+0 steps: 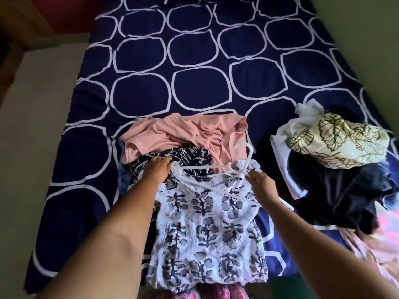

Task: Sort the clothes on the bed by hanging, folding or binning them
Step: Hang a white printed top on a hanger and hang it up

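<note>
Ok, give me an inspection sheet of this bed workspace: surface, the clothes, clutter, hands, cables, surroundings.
Surface: bed cover, navy with white rings, far half bare.
Job's things: white floral top laid flat; white hanger at its neckline; pink garment and navy printed garment beneath; dark garment and leaf-print fabric to the right.
Clutter: pink patterned cloth at right edge.
Hands: left hand on the top's shoulder at the hanger end; right hand at the other shoulder.
Cables: nothing seen.
Surroundings: pale floor left, green wall right.
</note>
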The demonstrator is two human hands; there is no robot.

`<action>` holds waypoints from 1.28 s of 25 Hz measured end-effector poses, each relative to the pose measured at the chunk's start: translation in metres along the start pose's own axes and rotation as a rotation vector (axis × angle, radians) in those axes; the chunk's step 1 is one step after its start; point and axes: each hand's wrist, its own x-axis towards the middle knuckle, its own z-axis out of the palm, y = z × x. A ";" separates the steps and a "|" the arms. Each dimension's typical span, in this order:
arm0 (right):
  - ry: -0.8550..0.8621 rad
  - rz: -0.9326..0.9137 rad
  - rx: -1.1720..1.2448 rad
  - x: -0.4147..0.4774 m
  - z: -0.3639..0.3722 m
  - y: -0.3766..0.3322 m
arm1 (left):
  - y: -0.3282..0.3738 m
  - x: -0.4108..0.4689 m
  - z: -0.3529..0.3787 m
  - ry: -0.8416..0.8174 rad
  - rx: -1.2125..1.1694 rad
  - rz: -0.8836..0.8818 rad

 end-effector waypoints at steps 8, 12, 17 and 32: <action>-0.063 -0.007 0.050 -0.009 -0.016 0.005 | 0.021 0.003 -0.030 -0.111 -0.349 0.036; -0.089 0.021 0.140 -0.012 -0.022 -0.017 | 0.035 -0.015 -0.049 -0.159 -0.480 0.112; -0.107 -0.030 0.173 -0.021 -0.032 -0.051 | 0.055 -0.043 -0.080 -0.110 -0.401 0.139; -0.719 -0.099 0.167 -0.061 -0.104 -0.157 | 0.064 -0.160 -0.162 0.011 -0.537 0.285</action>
